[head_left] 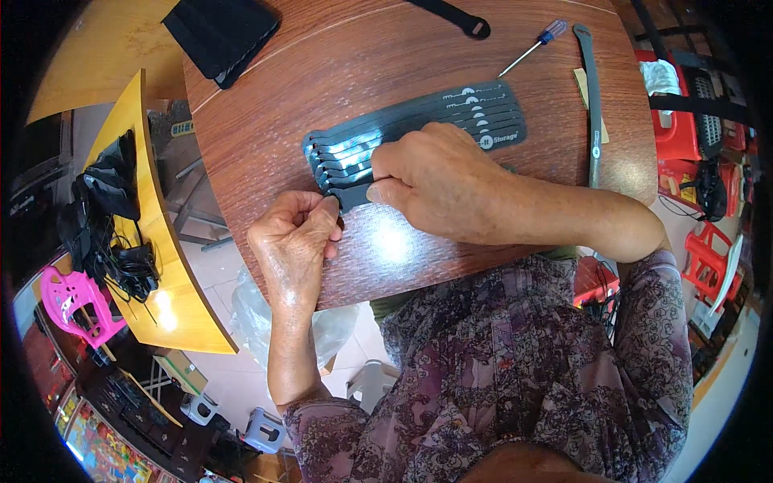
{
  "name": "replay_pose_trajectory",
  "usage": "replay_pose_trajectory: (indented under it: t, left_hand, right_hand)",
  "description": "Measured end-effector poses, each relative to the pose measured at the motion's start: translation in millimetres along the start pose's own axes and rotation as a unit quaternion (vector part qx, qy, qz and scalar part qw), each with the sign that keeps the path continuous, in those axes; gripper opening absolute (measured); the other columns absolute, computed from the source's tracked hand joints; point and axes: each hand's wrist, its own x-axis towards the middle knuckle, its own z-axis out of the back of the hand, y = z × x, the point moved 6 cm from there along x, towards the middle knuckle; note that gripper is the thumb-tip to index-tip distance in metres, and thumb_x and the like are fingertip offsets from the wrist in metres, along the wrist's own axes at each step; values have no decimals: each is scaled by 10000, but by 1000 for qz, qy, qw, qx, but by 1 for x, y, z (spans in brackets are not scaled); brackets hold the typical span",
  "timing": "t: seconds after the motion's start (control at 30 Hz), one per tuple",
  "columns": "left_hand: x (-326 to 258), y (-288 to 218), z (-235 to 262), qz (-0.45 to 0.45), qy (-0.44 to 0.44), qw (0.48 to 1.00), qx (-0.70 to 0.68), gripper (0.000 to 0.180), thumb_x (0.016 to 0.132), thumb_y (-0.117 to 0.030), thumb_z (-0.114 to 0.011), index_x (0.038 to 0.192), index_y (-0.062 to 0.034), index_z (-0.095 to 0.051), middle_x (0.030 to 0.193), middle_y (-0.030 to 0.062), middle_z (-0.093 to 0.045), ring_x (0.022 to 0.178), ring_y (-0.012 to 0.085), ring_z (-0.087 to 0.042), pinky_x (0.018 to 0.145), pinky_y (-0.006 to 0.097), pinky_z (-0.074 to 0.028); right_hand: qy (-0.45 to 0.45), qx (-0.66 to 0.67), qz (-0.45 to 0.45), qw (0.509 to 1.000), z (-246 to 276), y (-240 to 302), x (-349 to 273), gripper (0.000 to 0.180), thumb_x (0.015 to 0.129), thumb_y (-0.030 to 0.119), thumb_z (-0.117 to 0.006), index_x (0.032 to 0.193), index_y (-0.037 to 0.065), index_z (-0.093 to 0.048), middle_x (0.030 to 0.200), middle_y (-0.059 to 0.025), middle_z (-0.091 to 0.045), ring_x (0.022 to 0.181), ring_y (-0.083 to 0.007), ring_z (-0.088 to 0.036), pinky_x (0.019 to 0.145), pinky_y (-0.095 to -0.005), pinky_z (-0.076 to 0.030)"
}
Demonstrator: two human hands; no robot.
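A row of dark grey hook-and-loop straps (411,113) with white printing lies side by side on the brown wooden table (258,113). At the row's near edge, my left hand (294,229) pinches the left end of the closest strap (353,196) between thumb and fingers. My right hand (455,185) is closed on that same strap a little farther right, thumb on the near side and fingers curled over it. The short stretch between my hands is partly lifted from the row. My right hand hides the middle of the straps.
Beyond the row lie a screwdriver (533,50) with a clear blue handle and a black strap (451,13). A single grey strap (594,105) rests at the right. Black folded fabric (221,36) sits far left. A yellow table (189,266) stands to the left.
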Motion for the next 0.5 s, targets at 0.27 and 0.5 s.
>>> replay_pose_trajectory:
  t: [0.27, 0.5]
  left_hand:
    - [0, 0, -2, 3, -4, 1000, 30, 80, 800, -12, -633, 761, 57, -628, 570, 59, -582, 442, 69, -504, 389, 192, -379]
    - [1, 1, -1, 12, -7, 1000, 26, 81, 799, -14, -632, 768, 61, -630, 572, 60, -583, 443, 71, -508, 392, 192, -384]
  right_hand:
    - [1, -44, 11, 999, -1, 0, 3, 211, 740, 137, -622, 626, -41, -627, 648, -279, -592, 652, -424, -623, 605, -494, -495]
    - [1, -51, 20, 998, -4, -4, 3, 216, 794, 175, -615, 667, 7, -566, 607, -212, -570, 646, -421, -583, 599, -509, -438]
